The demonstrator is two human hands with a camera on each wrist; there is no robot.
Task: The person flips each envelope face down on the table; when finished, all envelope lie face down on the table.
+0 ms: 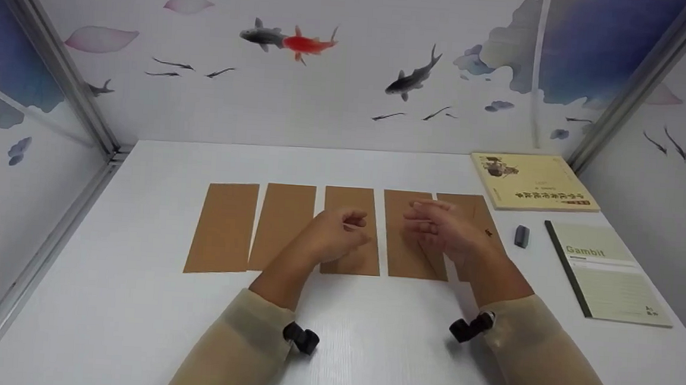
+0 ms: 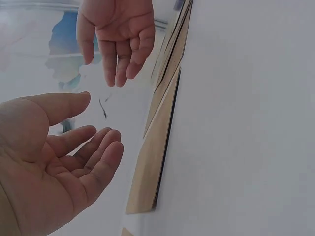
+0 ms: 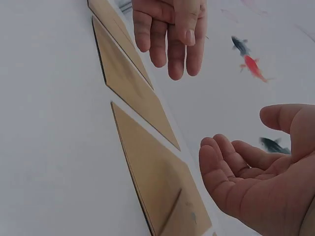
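Several brown rectangular cards lie side by side in a row across the white table. My left hand hovers over the middle card, fingers loosely curled and nothing in them. Over the right end of the row hangs my right hand, also empty, partly covering the two rightmost cards. A thin dark line and a small dark mark show on that side. Both wrist views show the palms facing each other, apart, with relaxed fingers: the left hand and the right hand.
A yellow book lies at the back right corner. Nearer, a light green notebook marked "Gambit" has a small dark grey block to its left. Patterned walls enclose the table at the back and sides.
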